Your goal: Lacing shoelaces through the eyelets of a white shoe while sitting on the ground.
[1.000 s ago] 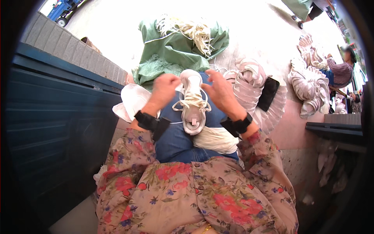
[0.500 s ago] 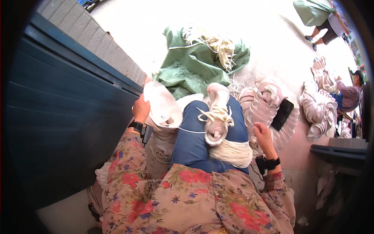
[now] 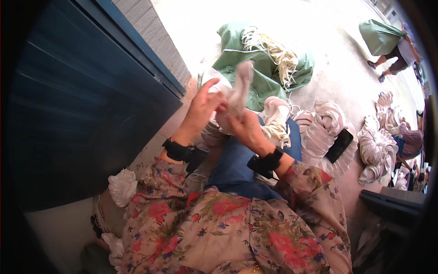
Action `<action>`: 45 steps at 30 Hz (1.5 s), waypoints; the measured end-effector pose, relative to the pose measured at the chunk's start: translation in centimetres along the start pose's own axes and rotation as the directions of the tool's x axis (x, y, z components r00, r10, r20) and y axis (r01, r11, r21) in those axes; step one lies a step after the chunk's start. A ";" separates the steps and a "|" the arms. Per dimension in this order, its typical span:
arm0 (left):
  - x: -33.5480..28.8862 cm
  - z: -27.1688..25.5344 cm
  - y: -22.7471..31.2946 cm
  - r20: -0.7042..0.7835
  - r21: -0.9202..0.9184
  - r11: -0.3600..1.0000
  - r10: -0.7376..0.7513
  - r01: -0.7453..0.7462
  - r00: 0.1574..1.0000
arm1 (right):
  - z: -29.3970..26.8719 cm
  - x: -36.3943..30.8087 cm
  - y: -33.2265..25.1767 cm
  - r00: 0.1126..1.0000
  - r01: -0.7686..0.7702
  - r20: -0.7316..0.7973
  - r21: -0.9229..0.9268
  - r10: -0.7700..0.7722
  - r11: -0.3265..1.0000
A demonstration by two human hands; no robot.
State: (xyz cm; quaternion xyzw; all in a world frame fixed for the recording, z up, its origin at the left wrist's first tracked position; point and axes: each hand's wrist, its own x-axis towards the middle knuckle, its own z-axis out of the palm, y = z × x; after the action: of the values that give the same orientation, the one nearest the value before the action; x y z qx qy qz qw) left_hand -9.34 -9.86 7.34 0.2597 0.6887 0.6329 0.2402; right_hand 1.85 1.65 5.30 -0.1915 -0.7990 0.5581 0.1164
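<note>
A pale shoe upper (image 3: 238,93), smeared by motion, is held up above my knees between both hands. My right hand (image 3: 250,131) is closed on its lower edge, thumb pressed against it. My left hand (image 3: 203,109) has its fingers bent in at the upper's other side; what lies under the fingertips is partly hidden. Behind the left hand shows more white shoe material (image 3: 216,81). On my right thigh rests another white shoe upper (image 3: 276,114) with cream laces threaded and hanging loose.
A green sack (image 3: 228,57) with a bundle of cream laces (image 3: 278,50) lies ahead. Stacked shoe uppers (image 3: 315,141) carry a black phone (image 3: 340,146) on my right. A dark blue metal panel (image 3: 91,105) stands left. Far right, one person carries a green sack (image 3: 381,39); another sits by piled uppers.
My right hand has come in from the right to grip the shoe upper alongside my left, which has moved inward. The view has shifted, and the person with the sack has walked on.
</note>
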 end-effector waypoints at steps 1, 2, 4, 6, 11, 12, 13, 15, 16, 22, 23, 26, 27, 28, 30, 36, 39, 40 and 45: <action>0.4 -0.3 -2.0 0.007 -0.262 0.961 -0.094 0.092 0.996 | -1.1 -0.2 0.6 0.990 -0.135 -0.048 -0.093 0.131 0.987; 0.3 -0.4 -4.3 -0.006 -0.299 0.927 -0.239 0.226 0.971 | -2.2 -0.7 1.0 0.996 -0.031 -0.083 0.140 0.043 0.990; -0.9 1.0 -8.9 0.056 -0.219 0.926 -0.302 0.306 0.952 | -3.9 -2.0 1.5 0.993 -0.052 -0.080 0.398 0.092 0.916; -0.8 2.6 -12.4 0.101 -0.016 0.957 -0.287 0.290 0.952 | -4.4 -3.0 1.6 0.996 -0.035 -0.066 0.353 0.062 0.935; -2.2 3.0 -11.4 0.190 0.277 0.960 -0.100 0.044 0.977 | -7.0 -6.0 3.6 0.992 -0.104 -0.004 0.551 0.127 0.828; -3.1 2.5 -9.7 0.207 0.336 0.940 -0.017 -0.055 0.978 | -7.9 -7.1 4.5 0.995 -0.087 0.020 0.682 0.101 0.726; -4.2 2.0 -7.9 0.209 0.400 0.914 -0.021 -0.066 0.978 | -9.0 -8.1 5.5 0.969 -0.234 0.113 0.705 0.220 0.669; -6.1 2.3 -4.6 0.196 0.451 0.890 -0.177 0.071 0.965 | -10.6 -10.9 7.5 0.969 -0.222 0.137 0.852 0.207 0.474; -6.6 2.6 -3.3 0.232 0.488 0.862 -0.276 0.134 0.933 | -11.2 -11.7 8.5 0.949 -0.232 0.113 0.881 0.294 0.412; -8.9 10.7 -2.0 0.670 0.420 0.802 0.041 -0.424 0.741 | -11.7 -12.5 11.9 0.925 -0.163 0.066 0.959 0.374 0.232; -9.0 11.6 -2.3 0.704 0.521 0.735 -0.082 -0.434 0.706 | -11.6 -12.2 12.2 0.930 -0.139 0.022 0.946 0.368 0.295; -8.5 12.2 -3.0 0.677 0.620 0.614 -0.104 -0.489 0.728 | -11.6 -12.0 12.9 0.931 -0.077 -0.047 0.945 0.363 0.318; -8.1 11.9 -3.0 0.631 0.600 0.635 -0.002 -0.486 0.776 | -11.6 -12.3 13.2 0.843 -0.165 -0.048 0.924 0.536 0.343; -7.5 11.4 -3.0 0.594 0.580 0.666 0.049 -0.469 0.803 | -11.5 -12.7 13.5 0.772 -0.248 -0.035 0.903 0.635 0.352; -7.1 11.0 -2.9 0.525 0.551 0.711 0.112 -0.438 0.844 | -10.6 -13.4 14.2 0.595 -0.408 0.020 0.869 0.803 0.280; -8.1 9.9 -2.0 0.639 0.552 0.672 0.040 -0.495 0.768 | -4.4 -11.5 18.4 0.562 -0.445 0.220 0.893 0.797 0.068; -8.7 9.7 -2.2 0.682 0.589 0.585 0.011 -0.557 0.732 | -3.6 -10.4 20.2 0.711 -0.321 0.240 0.947 0.662 0.001; -8.9 10.0 -2.5 0.689 0.613 0.548 -0.020 -0.568 0.724 | -3.8 -10.2 20.4 0.737 -0.320 0.249 0.947 0.629 0.000; -9.2 12.9 -5.2 0.689 0.697 0.326 -0.057 -0.639 0.722 | -5.9 -11.1 18.9 0.853 -0.144 0.176 0.984 0.492 -0.103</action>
State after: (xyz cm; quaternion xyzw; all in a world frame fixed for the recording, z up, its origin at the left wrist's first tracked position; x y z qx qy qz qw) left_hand 5.78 -6.61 1.07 0.6610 0.7357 0.0617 0.1344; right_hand 17.57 7.56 -9.99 -0.3062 -0.0736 0.9328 0.1750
